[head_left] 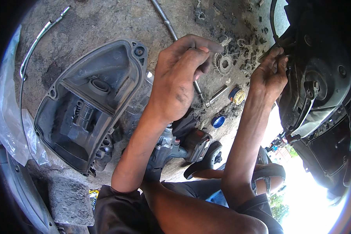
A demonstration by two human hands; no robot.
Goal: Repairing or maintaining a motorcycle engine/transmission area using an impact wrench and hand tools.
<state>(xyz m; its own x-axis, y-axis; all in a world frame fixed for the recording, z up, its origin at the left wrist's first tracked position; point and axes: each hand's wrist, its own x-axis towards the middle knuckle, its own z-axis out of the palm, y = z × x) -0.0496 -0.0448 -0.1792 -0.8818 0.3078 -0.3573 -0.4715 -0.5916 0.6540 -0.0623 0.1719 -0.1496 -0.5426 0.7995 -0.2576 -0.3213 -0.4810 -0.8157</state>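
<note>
At the far left of the frame we see a clear plastic bag (9,121), and curving through the upper left is a cable with metal end fittings (38,42), loose and attached to nothing that we can make out. Left of centre a black plastic airbox-like housing (113,48) lies with its hollow side up; we judge that taking it off is done and fitting it back is not. Our left hand (179,78) is at the upper centre, fingers curled and thumb against the index finger; we cannot tell whether anything is pinched there. A long metal bar (165,21) passes behind it, and below, in the lower centre, is a cordless power tool (165,147). Right of these, a metal ring (224,63), a short metal rod (218,94) and a blue cap (218,121) lie on the ground, none fitted to anything. Our right hand (271,74), at the upper right, has its fingertips bunched at the lower end of a black cable (273,21), beside the engine casing (296,78); whether they grip it, or whether that end is seated, we cannot tell. The kick lever (306,107) is in place on the casing, so we judge the work partway along.
</note>
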